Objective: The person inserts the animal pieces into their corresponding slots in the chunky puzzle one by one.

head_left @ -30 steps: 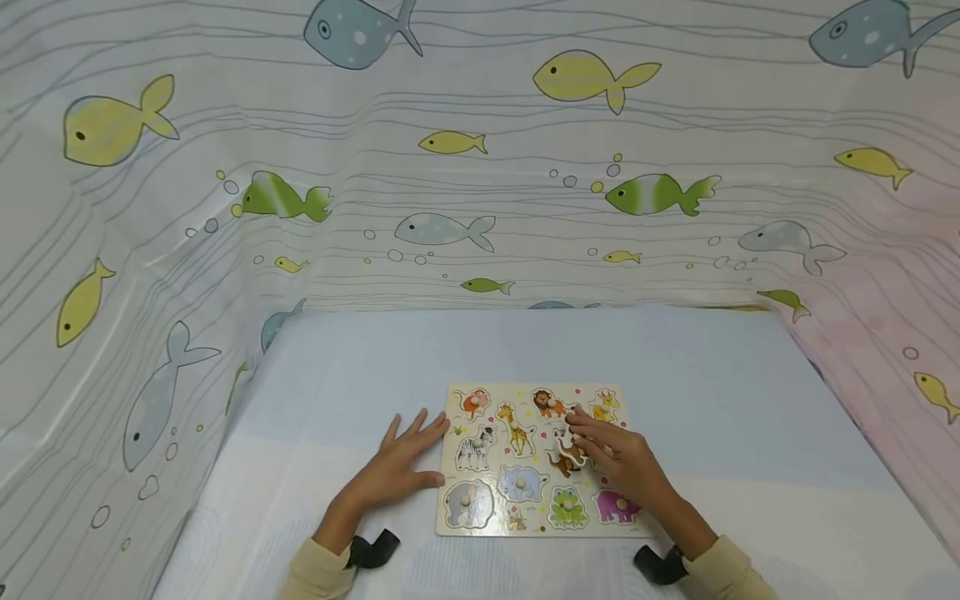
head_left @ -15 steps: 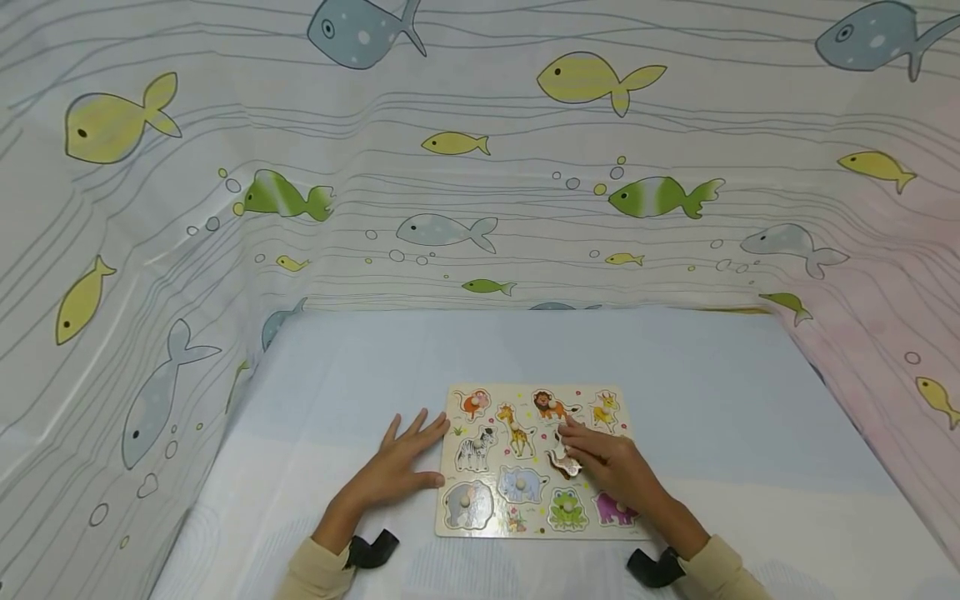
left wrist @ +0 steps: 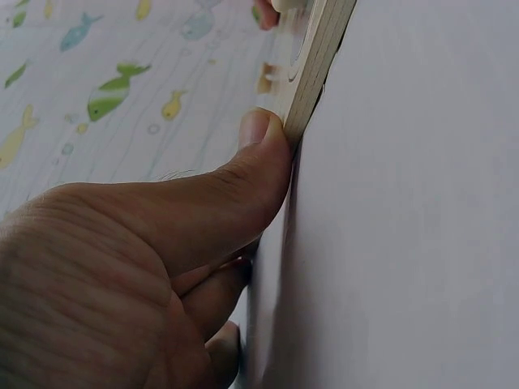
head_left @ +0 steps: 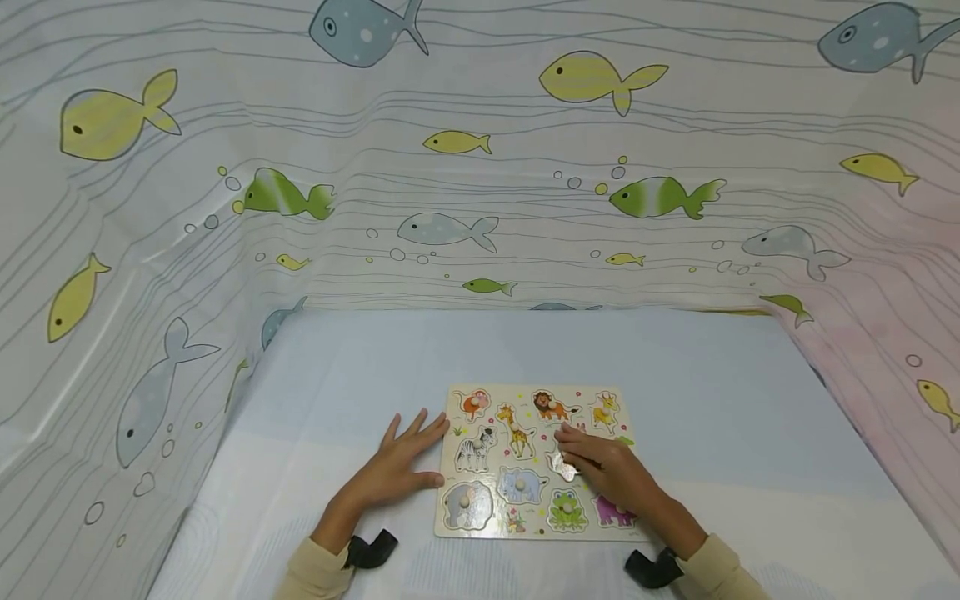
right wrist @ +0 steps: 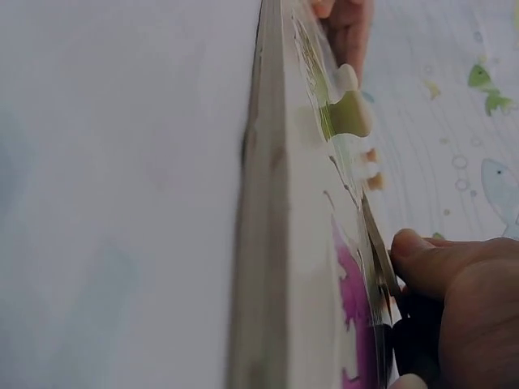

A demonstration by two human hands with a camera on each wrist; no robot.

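Note:
A wooden peg puzzle board (head_left: 450, 533) with animal pieces lies flat on the table. My right hand (head_left: 618, 471) is over its right half and pinches a puzzle piece (head_left: 564, 465), whose glossy edge shows past the fingers; the rest is covered. In the right wrist view the thumb (right wrist: 413, 247) is at this thin piece (right wrist: 378, 251), which leans slightly from the board face. My left hand (head_left: 401, 462) lies with fingers spread, thumb and fingertips at the board's left edge. The left wrist view has the thumb (left wrist: 259, 154) against the board's side (left wrist: 312, 73).
Seated around the board are the zebra (head_left: 476, 450), giraffe (head_left: 516, 433), lion (head_left: 553, 406), frog (head_left: 567, 510) and grey elephant (head_left: 468, 505) pieces, with round pegs on several. Pale cloth covers the table (head_left: 337, 367). A fish-print curtain (head_left: 525, 183) hangs at the back and sides.
My right hand has moved slightly left and down with the piece, which now covers the brown picture in the recess seen earlier. The left hand has stayed at the board's edge.

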